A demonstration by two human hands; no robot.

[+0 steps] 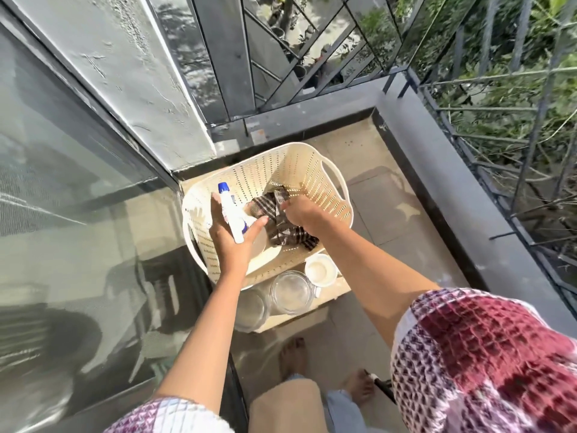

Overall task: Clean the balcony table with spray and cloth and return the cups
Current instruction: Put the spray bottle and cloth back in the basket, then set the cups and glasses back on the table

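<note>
- Two bare feet (293,354) stand on the floor tiles just short of the table (324,300); you stand close enough to reach straight down.
- Three cups sit at the table's near edge, in front of the basket (312,151): two glass cups (292,292) side by side and a white cup (321,271) to their right. None is touched; they look parked there, still to be moved off before any wiping.
- Your left hand (232,242) is inside the basket, fingers and thumb curled round the spray bottle (232,214), blue tip pointing away from you. That is likely a carrying grip; I can't tell whether a finger is on the trigger.
- Your right hand (304,214) is closed on the checked cloth (274,226), bunching it. Most of the cloth lies on the basket floor.
- The basket takes up most of the small tabletop, so it probably has to come off too.
- Judgement: this is the supplies-fetching stage, and cleaning has not started.
- Behind the table is the balcony corner, with the railing (468,89) on the right and the glass door (62,182) on the left.
</note>
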